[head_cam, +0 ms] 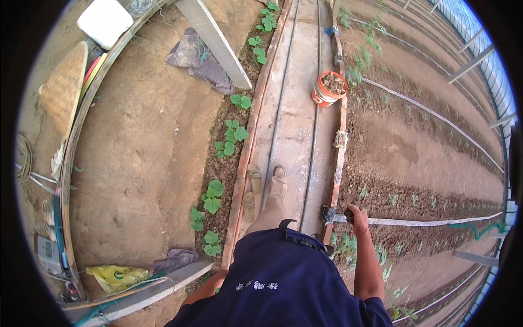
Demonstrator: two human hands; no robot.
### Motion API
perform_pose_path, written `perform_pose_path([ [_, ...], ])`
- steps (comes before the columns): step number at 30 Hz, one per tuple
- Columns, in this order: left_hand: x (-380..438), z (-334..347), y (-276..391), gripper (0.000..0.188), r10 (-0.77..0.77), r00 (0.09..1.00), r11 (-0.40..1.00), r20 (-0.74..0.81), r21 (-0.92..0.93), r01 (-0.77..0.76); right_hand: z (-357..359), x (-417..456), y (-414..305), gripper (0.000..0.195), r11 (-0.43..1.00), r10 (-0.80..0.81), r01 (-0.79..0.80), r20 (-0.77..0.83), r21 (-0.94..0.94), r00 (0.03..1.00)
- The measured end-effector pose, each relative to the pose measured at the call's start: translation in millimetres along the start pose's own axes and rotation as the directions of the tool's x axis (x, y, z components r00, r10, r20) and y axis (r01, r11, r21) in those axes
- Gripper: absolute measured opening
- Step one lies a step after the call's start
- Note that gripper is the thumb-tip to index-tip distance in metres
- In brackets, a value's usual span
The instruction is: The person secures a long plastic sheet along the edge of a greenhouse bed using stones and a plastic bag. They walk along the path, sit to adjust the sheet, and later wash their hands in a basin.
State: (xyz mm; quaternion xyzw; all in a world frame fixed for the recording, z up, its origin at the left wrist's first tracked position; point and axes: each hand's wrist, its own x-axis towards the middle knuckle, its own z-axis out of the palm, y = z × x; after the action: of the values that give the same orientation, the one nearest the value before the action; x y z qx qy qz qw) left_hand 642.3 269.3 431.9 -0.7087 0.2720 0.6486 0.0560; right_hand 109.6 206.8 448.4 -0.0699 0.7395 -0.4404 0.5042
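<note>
My right hand [358,218] is at the right edge of the walkway, above the planted soil. Its fingers close around a small dark object [348,213], whose kind I cannot make out. Just beneath passes a flat white drip hose [392,221], which runs from a dark-wrapped joint [328,214] on the pipe along the walkway. My left forearm [206,288] reaches down past my dark blue shirt, and the left hand is out of view. Farther up the walkway stands an orange-and-white bucket [325,98] filled with dry brown pieces.
Two metal rails [315,135] run along the concrete walkway [296,114]. A pair of sandals [254,180] lies beside my foot. Young leafy plants [212,198] grow along the left edge. A slanted concrete post [220,45] and a yellow bag [116,278] are farther left.
</note>
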Motion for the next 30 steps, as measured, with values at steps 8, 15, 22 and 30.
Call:
perform_pose_path([
  [8,99.3,-36.5,307.1,0.029,0.162,0.980,0.963,-0.117,-0.196,-0.182,62.8,121.9,-125.5,0.024,0.981,-0.033,0.025,-0.038,-0.193,0.999],
  [15,101.4,-45.8,512.8,0.035,0.369,0.916,0.866,-0.157,-0.298,-0.400,103.7,274.0,-259.1,0.030,0.863,-0.170,0.174,0.052,-0.475,0.984],
  [22,115.4,-6.3,438.2,0.033,-0.211,0.956,0.936,-0.203,-0.324,0.137,142.9,467.6,-321.9,0.039,0.626,-0.243,0.298,0.183,-0.721,0.953],
  [30,110.6,41.3,533.9,0.032,-0.424,0.893,0.906,-0.149,-0.073,0.418,202.0,602.1,-325.3,0.053,0.380,-0.038,0.364,0.379,-0.850,0.925],
])
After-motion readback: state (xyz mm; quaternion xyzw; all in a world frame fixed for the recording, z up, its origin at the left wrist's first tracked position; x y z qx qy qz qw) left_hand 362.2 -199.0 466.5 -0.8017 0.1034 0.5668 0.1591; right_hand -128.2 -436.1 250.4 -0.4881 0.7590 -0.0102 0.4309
